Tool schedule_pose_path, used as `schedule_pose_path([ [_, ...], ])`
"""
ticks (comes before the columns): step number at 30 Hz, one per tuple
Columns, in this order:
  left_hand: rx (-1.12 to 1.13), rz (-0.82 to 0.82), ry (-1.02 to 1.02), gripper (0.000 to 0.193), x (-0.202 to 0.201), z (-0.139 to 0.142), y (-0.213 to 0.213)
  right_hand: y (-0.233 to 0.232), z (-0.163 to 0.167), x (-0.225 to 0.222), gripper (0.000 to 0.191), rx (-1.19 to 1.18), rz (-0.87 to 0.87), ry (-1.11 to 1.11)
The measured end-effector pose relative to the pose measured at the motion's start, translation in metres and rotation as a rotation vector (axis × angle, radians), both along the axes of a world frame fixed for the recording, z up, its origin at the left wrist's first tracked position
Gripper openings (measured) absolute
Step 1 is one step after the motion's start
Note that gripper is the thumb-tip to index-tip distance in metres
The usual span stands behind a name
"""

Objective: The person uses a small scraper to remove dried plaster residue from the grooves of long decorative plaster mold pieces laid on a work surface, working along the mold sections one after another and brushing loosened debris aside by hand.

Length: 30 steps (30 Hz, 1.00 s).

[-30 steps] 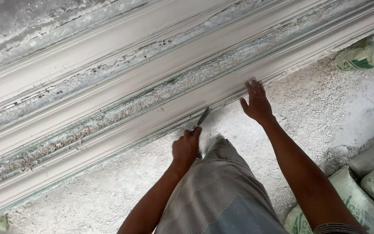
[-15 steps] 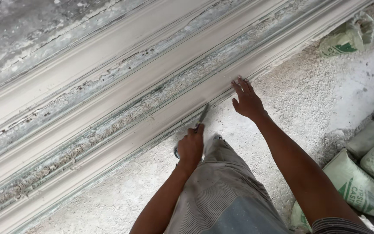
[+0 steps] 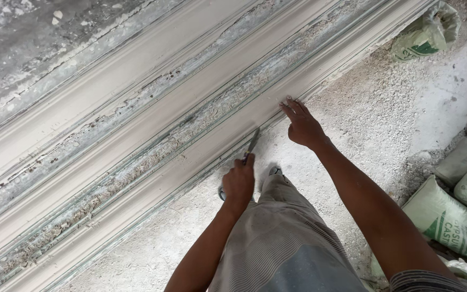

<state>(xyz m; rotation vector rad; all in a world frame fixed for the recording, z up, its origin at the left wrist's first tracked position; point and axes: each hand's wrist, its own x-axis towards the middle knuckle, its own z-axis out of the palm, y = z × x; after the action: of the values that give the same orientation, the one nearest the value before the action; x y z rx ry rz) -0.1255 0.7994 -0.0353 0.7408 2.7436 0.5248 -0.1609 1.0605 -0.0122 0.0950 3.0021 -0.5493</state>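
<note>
Left hand (image 3: 238,184): fingers clenched round thin grey metal scraper blade (image 3: 252,141), tip against long white moulded plaster cornice (image 3: 152,138). Right hand (image 3: 302,125): fingers extended together, tips touching cornice edge. Green-printed sacks (image 3: 449,219) well right of fingers.

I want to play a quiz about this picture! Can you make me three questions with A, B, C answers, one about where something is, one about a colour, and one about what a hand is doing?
1. Where does the right hand rest?
A. On the lower edge of the long plaster moulding
B. On a sack
C. On the person's knee

2. What colour are the sacks at the right?
A. Red
B. Pale green with dark green print
C. Black

3. What is the left hand doing?
A. Lying flat and open
B. Closed around a thin metal tool
C. Holding a sack

Answers:
1. A, the fingers lie spread on the moulding's edge by the gritty floor.
2. B, the bags show pale green with darker green marks.
3. B, the fingers wrap the handle and the blade points at the moulding.
</note>
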Motion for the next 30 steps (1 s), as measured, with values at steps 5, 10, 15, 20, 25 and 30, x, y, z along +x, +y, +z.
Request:
schedule_pose_path([
  [5,-0.059,-0.005,-0.008,0.041,0.003,0.002,-0.011,0.007,-0.015,0.004,0.073,-0.035,0.004,0.101],
  [10,-0.017,0.006,0.057,0.039,-0.005,-0.014,0.036,0.013,-0.035,0.008,0.068,-0.095,-0.01,0.245],
  [15,0.032,0.019,0.142,0.036,-0.015,-0.021,0.072,0.041,-0.05,-0.001,0.063,-0.166,0.112,0.309],
  [20,-0.055,0.062,0.014,0.049,-0.025,-0.004,0.05,0.104,-0.056,-0.024,0.05,-0.19,0.207,0.332],
  [25,-0.118,0.128,-0.11,0.034,-0.038,-0.006,0.072,0.183,-0.062,-0.058,0.057,-0.004,0.24,0.471],
  [30,-0.041,0.142,0.014,0.037,-0.038,-0.018,0.131,0.22,-0.081,-0.079,0.062,0.146,0.28,0.379],
])
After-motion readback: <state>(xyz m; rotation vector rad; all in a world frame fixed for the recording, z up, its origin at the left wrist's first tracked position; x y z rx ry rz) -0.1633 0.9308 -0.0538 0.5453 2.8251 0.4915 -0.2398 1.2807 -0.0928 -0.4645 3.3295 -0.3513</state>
